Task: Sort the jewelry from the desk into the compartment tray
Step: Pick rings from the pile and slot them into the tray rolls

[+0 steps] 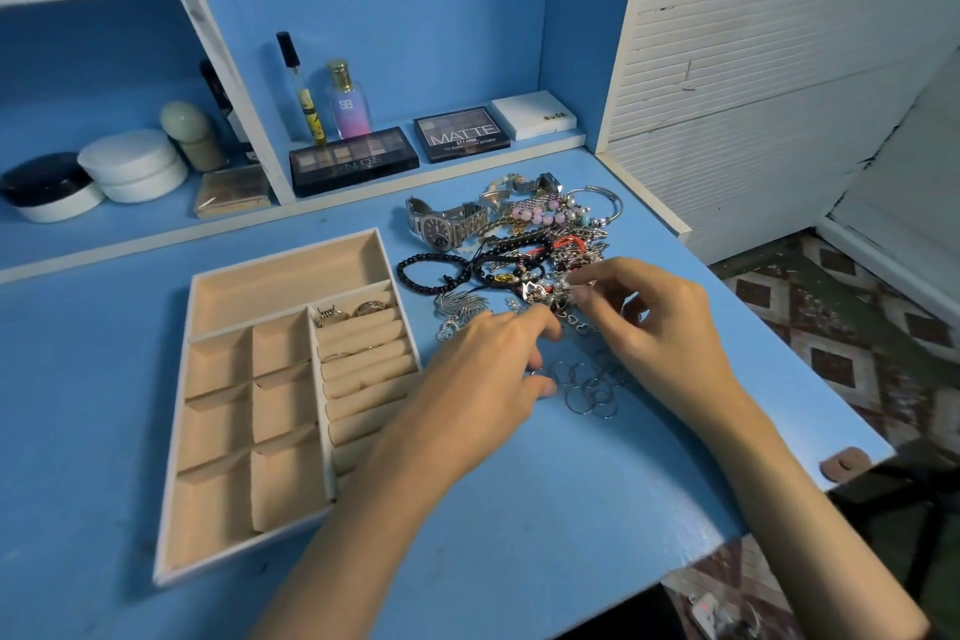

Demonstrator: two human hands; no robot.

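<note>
Black eyeshadow palette lettered "MATTE" (461,134) on the back ledge, upper centre. To its left, a black palette lettered "NUDES" (353,160); to its right, a flat white box lettered "NUDE" (534,114). Pink-violet perfume bottle marked "SB" (347,101) stands behind the palettes.

Beige-lined compartment tray with white rim (285,286) lies left of centre on the blue desk (519,509), with a few rings (353,311) in its roll section.

Tangled jewelry pile (535,229) lies right of centre, just beside the tray, with a silver wristwatch (441,224) and black bead bracelet (431,270) on its left side.

Right hand (644,322): thumb and forefinger pinch a small silver trinket (571,282) at the pile's near edge.

Left hand (488,374): fingers curled down beside thin silver hoops (592,390); cannot tell whether it holds one.
</note>
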